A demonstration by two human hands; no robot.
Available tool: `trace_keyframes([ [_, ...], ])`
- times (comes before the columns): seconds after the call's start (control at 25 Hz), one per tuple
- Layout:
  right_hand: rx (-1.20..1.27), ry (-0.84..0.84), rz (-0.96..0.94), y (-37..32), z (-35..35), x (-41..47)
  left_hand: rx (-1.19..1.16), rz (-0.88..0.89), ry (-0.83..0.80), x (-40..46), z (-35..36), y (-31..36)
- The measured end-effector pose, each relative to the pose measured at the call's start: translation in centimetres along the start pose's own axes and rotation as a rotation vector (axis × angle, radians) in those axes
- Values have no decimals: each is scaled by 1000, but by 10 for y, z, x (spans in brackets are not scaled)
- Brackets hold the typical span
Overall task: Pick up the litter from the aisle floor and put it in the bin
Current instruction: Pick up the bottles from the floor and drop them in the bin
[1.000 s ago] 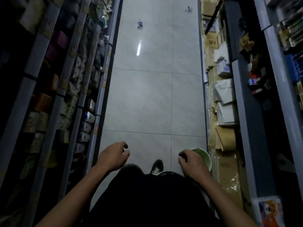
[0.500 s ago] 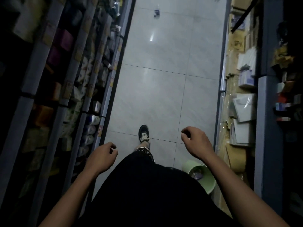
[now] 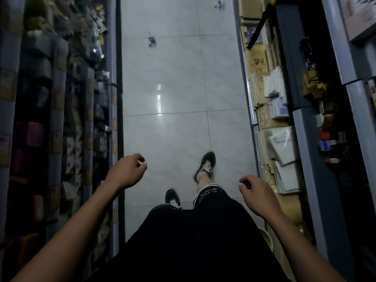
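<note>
View from a person's head, looking down a narrow shop aisle with a pale tiled floor (image 3: pixel 179 127). Both bare hands hang out in front and hold nothing: the left hand (image 3: pixel 127 171) and the right hand (image 3: pixel 257 195) each have loosely curled fingers. Two scraps of litter lie far ahead: one small crumpled piece (image 3: pixel 151 40) toward the left shelving, another (image 3: pixel 219 4) at the far end near the right shelving. A pale green bin (image 3: pixel 267 238) peeks out low by the right shelving, behind the right forearm. Dark sneakers (image 3: pixel 205 165) stand on the tiles. Stocked shelves (image 3: pixel 67 110) line both sides.
</note>
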State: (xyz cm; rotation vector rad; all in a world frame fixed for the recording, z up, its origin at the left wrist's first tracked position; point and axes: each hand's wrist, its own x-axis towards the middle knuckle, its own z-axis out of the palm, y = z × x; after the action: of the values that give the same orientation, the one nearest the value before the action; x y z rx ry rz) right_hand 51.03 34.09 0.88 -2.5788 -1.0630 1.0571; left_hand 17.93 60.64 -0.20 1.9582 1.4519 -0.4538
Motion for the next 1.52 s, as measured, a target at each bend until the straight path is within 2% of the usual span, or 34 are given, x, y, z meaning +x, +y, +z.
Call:
trace_keyframes([
  [0.16,33,11,-1,-6,-51,99,29,23,11,89,-45,70],
  [0.36,26,8,-81,-45,-131,229,-46,-37,-11,145,-72,129],
  [0.6,-32,29,-214,-129,-217,382,-130,-194,-32,201,-110,138],
  [0.72,-45,22,-241,-177,-243,454,-183,-234,-31,257,-142,136],
  [0.92,-66,0,-158,-235,-274,532,-206,-188,-37,378,-231,152],
  [1.24,29,-1,-27,-284,-328,630,-83,-34,30,592,-407,225],
  [1.52,26,-38,-74,-330,-396,785,-83,-83,62,729,-492,296],
])
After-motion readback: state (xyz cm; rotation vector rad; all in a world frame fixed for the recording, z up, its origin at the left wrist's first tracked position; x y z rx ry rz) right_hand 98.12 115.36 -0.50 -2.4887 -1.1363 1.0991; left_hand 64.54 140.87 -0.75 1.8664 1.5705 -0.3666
